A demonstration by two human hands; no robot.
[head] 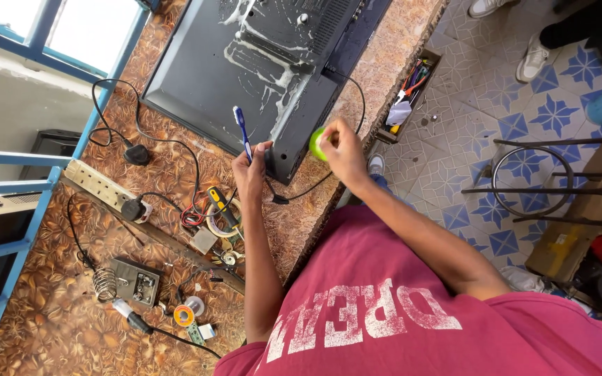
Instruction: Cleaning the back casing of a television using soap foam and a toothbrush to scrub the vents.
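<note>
At the near edge of the stone-patterned workbench [175, 167], I see a large dark flat-panel set [245, 69] lying face down, its back cover streaked with white foam and its near corner jutting toward the bench lip. My left hand [251, 174] rests against that corner with the fingers curled together around the handle of a blue toothbrush [242, 132], bristles pointing up and away over the panel. My right hand [343, 150] is held just beside the same corner, its fingertips pinched on a small round green object [317, 143], perhaps a cap or little container; I cannot tell which. I judge the toothbrush light and stiff, easy to steer when held low on the handle as now, though wet foam may make it slick. I judge the panel broad, fairly heavy and fragile on its hidden screen side, best taken by the frame edges rather than the thin back cover. A black cable [301, 191] trails from the panel's corner across the bench. Farther left lie a white power strip [99, 184] with black plugs, a roll of tape [223, 219], a soldering iron [128, 317] with its coiled stand, and a small spool [184, 315]. Beyond the bench edge, on the patterned tile floor [475, 139], stands an open box of hand tools [407, 94], with a metal stool frame [531, 182] nearby.
</note>
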